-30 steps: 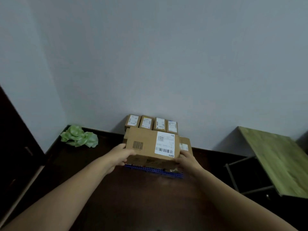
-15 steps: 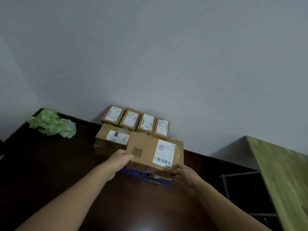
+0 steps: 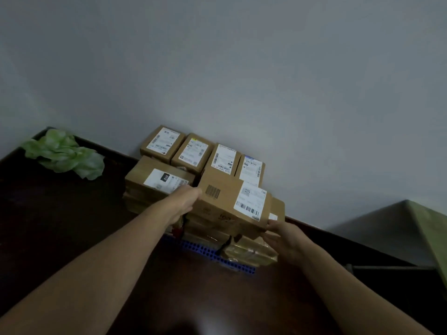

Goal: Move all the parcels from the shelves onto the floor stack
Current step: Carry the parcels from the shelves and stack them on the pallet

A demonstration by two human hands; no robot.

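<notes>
Fingers of the left hand [image 3: 185,201] are curling round the left end of the parcel [image 3: 227,201], their tips hidden behind it. The thumb and fingers of the right hand [image 3: 283,234] are pinching its near right corner. Both hands are holding the parcel level at the top of the floor stack [image 3: 251,252] by the wall, with both forearms reaching forward, nearly straight.

the white label [image 3: 166,181] on the left parcel [image 3: 141,177] of the stack reads "010", white on a black patch. the shipping label [image 3: 250,204] on the held parcel [image 3: 223,201] is too blurred to read.
</notes>
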